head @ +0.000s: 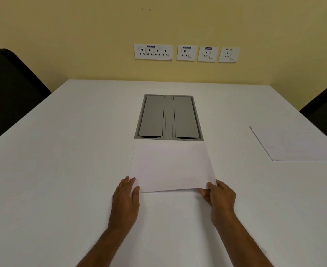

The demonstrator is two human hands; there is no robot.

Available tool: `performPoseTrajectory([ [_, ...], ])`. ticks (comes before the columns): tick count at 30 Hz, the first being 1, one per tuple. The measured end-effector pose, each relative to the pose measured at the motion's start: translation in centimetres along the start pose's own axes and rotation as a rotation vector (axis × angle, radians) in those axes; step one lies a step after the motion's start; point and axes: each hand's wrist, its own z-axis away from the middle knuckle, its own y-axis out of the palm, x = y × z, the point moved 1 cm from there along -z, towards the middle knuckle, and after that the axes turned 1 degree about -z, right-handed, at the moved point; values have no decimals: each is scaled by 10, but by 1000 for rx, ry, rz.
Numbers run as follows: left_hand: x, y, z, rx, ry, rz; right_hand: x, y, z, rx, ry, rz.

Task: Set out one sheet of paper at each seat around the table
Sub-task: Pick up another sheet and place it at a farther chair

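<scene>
A sheet of paper (172, 166) lies in the middle of a white table (62, 170), its far edge just short of a grey cable box (168, 117) set into the tabletop at twelve o'clock. Its near edge, at six o'clock, is lifted slightly off the surface on the right side. The left hand (127, 197) rests at the sheet's near left corner, about seven o'clock, palm down and fingers nearly flat and together, with the fingertips and thumb touching the paper's edge; it presses rather than grips. The right hand (220, 197) is at the near right corner, about five o'clock, fingers curled, pinching that corner between the thumb on top and the fingers underneath. A second sheet (293, 145) lies flat at three o'clock, near the right edge of the table, well apart from the first. That makes two sheets in view. There are two dark chairs: one chair back (10, 89) at ten o'clock and another chair (326, 108) at two o'clock, beside the second sheet. The cable box has two closed lids side by side. On the yellow wall (81, 35) beyond the table are four white socket plates (186, 53) in a row.
</scene>
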Motion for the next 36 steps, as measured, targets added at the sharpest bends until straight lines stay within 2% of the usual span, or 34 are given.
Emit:
performPoseTrajectory([
  [4, -17, -16, 3, -87, -156, 239, 4, -9, 13, 75, 163, -185],
  [10, -38, -54, 11, -161, -289, 413, 12, -22, 55, 142, 222, -232],
  [23, -112, -238, 92, -277, -339, 712, 98, -20, 244, 106, -121, -121],
  [36, -159, -421, 212, -325, -321, 897, 156, -44, 440, 96, -212, -267],
])
